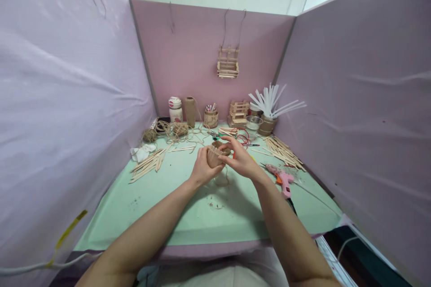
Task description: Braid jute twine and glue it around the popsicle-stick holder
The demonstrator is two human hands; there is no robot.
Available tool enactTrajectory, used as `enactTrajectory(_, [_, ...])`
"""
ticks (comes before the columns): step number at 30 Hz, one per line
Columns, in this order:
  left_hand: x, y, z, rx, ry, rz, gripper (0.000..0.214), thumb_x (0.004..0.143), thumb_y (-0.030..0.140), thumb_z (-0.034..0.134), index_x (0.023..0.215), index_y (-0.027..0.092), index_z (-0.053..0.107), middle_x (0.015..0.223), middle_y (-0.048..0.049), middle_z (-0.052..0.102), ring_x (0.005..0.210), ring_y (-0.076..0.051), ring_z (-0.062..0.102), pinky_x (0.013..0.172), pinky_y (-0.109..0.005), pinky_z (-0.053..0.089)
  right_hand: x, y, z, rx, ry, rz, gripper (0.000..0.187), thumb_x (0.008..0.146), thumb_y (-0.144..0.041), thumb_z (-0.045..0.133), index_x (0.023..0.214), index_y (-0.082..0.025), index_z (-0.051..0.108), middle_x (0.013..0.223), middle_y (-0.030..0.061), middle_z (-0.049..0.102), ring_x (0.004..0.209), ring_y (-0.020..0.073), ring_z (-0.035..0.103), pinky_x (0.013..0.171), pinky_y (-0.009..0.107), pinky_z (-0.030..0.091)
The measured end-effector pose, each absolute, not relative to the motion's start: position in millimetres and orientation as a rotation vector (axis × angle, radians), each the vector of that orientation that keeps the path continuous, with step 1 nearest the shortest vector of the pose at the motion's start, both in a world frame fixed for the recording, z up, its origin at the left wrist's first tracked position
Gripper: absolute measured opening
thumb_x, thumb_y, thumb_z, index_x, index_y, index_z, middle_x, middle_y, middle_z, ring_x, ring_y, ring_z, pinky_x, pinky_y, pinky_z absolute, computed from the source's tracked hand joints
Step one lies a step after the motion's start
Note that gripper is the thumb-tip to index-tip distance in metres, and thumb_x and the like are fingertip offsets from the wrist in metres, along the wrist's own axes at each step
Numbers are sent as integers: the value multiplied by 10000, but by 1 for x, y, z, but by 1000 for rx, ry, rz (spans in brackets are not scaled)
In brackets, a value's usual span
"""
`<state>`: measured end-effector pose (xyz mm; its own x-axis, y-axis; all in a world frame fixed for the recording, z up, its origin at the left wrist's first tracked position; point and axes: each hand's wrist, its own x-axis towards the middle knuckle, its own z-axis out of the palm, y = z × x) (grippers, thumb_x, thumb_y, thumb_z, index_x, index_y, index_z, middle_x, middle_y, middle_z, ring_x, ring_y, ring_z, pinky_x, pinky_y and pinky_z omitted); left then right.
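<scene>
A small brown cup [213, 157], which looks wrapped in twine, is held above the middle of the table. My left hand [202, 168] is closed around its left side and underside. At the rim, my right hand [237, 157] grips with the thumb outside and the fingers over the opening. Any strand between these fingers is too small to make out. A loose length of twine [222, 184] hangs below the cup onto the green tabletop [182, 215].
To the right lies a pink glue gun [286, 180] with its cord. Craft sticks [148, 164] are spread at left, with more sticks [284, 152] at right. Tangled twine [164, 129], a white jar [175, 110] and a pot of white sticks [268, 123] stand behind. Fabric-covered panels [208, 22] enclose the table.
</scene>
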<state>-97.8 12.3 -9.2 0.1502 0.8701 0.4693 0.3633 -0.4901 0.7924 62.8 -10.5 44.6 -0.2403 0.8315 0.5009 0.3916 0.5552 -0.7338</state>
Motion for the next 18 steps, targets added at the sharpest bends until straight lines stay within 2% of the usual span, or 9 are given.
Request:
enactTrajectory(3, [-98, 12, -10, 1953, 1231, 1345, 596, 624, 366, 727, 1124, 209, 443, 1049, -61, 455, 1008, -240, 502, 890, -388, 428, 54, -10, 44, -1055, -1823, 483, 474, 754, -212, 636, 1203, -260, 489, 826, 3, 656, 956, 220, 586, 1043, 496, 264])
enactTrajectory(5, [-99, 12, -10, 1955, 1257, 1360, 624, 619, 366, 732, 1143, 213, 431, 1054, -60, 439, 1013, -240, 499, 891, -388, 429, 52, -10, 43, -1070, -1803, 428, 436, 759, -198, 624, 1175, -256, 505, 811, 7, 649, 987, 230, 573, 1048, 499, 250])
enactTrajectory(11, [-99, 14, -13, 1934, 1286, 1393, 673, 612, 323, 730, 1187, 217, 396, 1101, -67, 408, 1049, -243, 483, 920, -402, 415, 48, -8, 39, -1076, -1791, 461, 531, 746, -241, 650, 1240, -252, 454, 882, 20, 662, 1035, 244, 563, 1039, 508, 264])
enactTrajectory(15, [-98, 14, -14, 1904, 1286, 1426, 664, 592, 295, 739, 1164, 217, 412, 1092, -63, 414, 1054, -245, 487, 917, -401, 419, 39, -5, 34, -1069, -1697, 452, 426, 770, -232, 612, 1182, -252, 505, 842, 19, 641, 961, 236, 579, 1009, 491, 327])
enactTrajectory(17, [-98, 15, -13, 1861, 1297, 1444, 652, 585, 307, 747, 1146, 213, 427, 1096, -68, 425, 1069, -252, 484, 928, -406, 412, 35, -4, 32, -1068, -1648, 427, 411, 767, -244, 621, 1166, -256, 523, 911, 37, 639, 998, 241, 565, 1018, 486, 329])
enactTrajectory(18, [-99, 16, -13, 1828, 1283, 1440, 653, 586, 326, 752, 1141, 208, 429, 1106, -73, 433, 1079, -256, 481, 935, -408, 408, 34, -3, 30, -1053, -1630, 428, 460, 757, -261, 641, 1197, -257, 505, 992, 52, 633, 1044, 245, 549, 1033, 484, 319])
